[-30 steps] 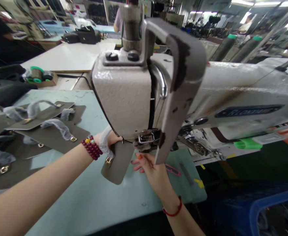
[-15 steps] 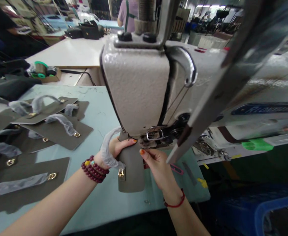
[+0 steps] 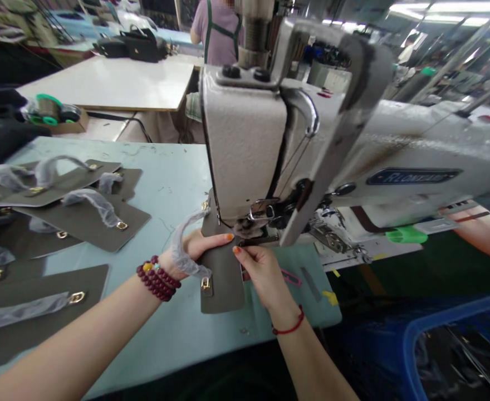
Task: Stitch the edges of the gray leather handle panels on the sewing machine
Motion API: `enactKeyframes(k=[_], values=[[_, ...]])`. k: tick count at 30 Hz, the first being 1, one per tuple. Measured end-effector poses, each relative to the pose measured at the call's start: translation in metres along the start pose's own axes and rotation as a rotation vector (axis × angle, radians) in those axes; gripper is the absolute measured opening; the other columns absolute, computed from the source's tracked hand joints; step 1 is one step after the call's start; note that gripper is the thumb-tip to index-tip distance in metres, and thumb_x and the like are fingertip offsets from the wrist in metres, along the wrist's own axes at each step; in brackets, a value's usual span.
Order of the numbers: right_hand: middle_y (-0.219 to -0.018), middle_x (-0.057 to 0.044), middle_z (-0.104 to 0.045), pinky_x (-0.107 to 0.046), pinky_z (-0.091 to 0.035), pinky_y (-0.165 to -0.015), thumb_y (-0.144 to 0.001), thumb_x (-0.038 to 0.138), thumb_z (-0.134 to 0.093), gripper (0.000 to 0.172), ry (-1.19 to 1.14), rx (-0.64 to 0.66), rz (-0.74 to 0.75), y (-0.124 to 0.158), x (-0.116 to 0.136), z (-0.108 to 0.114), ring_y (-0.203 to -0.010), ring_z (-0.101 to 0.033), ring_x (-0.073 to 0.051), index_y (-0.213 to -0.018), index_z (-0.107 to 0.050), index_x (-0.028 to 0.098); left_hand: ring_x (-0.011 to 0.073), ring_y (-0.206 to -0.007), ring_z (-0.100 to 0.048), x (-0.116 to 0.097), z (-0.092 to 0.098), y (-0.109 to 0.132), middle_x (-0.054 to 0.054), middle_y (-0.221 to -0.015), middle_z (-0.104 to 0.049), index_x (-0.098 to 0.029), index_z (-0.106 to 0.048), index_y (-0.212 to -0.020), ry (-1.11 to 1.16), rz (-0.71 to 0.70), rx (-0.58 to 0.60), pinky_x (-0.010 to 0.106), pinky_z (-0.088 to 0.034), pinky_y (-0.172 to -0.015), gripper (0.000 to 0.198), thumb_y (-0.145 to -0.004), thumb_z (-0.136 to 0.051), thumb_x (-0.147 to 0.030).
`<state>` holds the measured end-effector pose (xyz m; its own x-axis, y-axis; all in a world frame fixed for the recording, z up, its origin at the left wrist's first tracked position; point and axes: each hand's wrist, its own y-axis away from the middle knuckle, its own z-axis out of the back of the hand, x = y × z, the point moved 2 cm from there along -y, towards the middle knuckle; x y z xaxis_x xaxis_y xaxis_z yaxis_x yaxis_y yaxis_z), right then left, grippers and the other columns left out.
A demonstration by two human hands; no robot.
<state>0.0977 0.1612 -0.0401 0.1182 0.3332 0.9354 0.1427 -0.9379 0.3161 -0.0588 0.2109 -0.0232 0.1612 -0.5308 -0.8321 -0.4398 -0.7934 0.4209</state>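
A grey bag panel (image 3: 223, 287) lies under the head of a sewing machine (image 3: 247, 145), its far part partly hidden by it. A handle wrapped in translucent film (image 3: 179, 236) arches from the panel, fixed with gold-coloured metal fittings (image 3: 205, 283). My left hand (image 3: 197, 245) reaches through this handle and grips the panel's left side, thumb flat on top, other fingers mostly hidden. My right hand (image 3: 264, 273) is closed at the panel's right edge, its thumb near the presser foot (image 3: 248, 228). The needle tip cannot be made out.
Several similar panels with wrapped handles (image 3: 90, 223) lie piled on the table (image 3: 161, 334) at left. A pink-handled tool (image 3: 290, 277) lies right of my right hand. A blue basket (image 3: 412, 345) stands at lower right. A person (image 3: 222, 36) is beyond a white table (image 3: 111, 83).
My view has shifted, so more of the machine's right side and the blue basket show. Both hands keep their hold on the panel; its far metal fitting now shows beside the machine head.
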Motion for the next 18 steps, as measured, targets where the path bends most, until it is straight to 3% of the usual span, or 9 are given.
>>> enactKeyframes(k=[7, 11, 18], values=[[-0.065, -0.002, -0.054, -0.022, -0.043, -0.052, -0.081, 0.049, -0.064, 0.039, 0.049, -0.038, 0.054, -0.001, 0.0, -0.002, -0.059, -0.049, -0.013, -0.076, -0.067, 0.011, 0.0232, -0.069, -0.072, 0.001, 0.002, -0.003, 0.005, -0.087, -0.078, -0.02, -0.073, -0.1, -0.024, 0.028, -0.077, 0.032, -0.058, -0.065, 0.038, -0.067, -0.081, -0.035], [-0.062, 0.0, -0.048, -0.02, -0.036, -0.051, -0.085, 0.045, -0.061, 0.036, 0.121, -0.054, 0.115, -0.002, 0.001, 0.0, -0.058, -0.042, -0.011, -0.075, -0.066, 0.011, 0.0227, -0.072, -0.072, 0.002, 0.001, -0.002, 0.005, -0.091, -0.078, -0.02, -0.071, -0.106, -0.007, 0.038, -0.101, 0.03, -0.058, -0.066, 0.042, -0.068, -0.08, -0.036], [-0.061, 0.001, -0.04, -0.022, -0.027, -0.053, -0.087, 0.044, -0.056, 0.039, 0.249, -0.106, 0.194, -0.005, 0.009, -0.001, -0.06, -0.035, -0.01, -0.065, -0.06, 0.012, 0.0263, -0.074, -0.072, -0.011, -0.01, 0.003, 0.006, -0.084, -0.077, -0.017, -0.072, -0.101, 0.005, -0.048, -0.161, 0.034, -0.059, -0.067, 0.044, -0.061, -0.083, -0.033]])
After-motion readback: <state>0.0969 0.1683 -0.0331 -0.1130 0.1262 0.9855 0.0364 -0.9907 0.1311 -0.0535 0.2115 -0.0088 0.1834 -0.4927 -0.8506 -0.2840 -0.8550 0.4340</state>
